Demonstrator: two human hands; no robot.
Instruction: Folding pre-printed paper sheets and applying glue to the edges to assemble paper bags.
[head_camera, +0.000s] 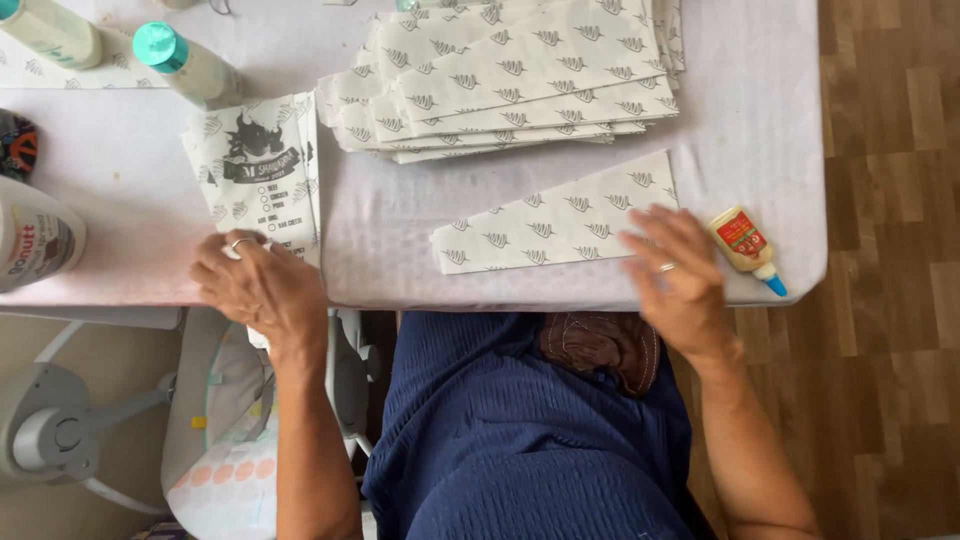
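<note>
The left hand (262, 285) is pressing flat, fingers open, on a printed paper stack (262, 175) at nine o'clock. The right hand (680, 275), fingers spread, is touching a patterned paper sheet (545, 228); a small glue bottle (748, 248) is lying just beside it at three o'clock.

Two teal-capped bottles (185, 62), one small glue bottle (748, 249), two hands (262, 285).

My right hand (678, 272) lies flat, fingers spread, on the right end of a single paper bag (556, 228): white, printed with small grey leaf marks, lying flat and slightly slanted near the table's front edge. My left hand (262, 286) rests palm down on the near end of a small stack of bags (262, 170), which shows a dark printed emblem on top and overhangs the table edge; how many lie in it I can't quite tell.
</note>
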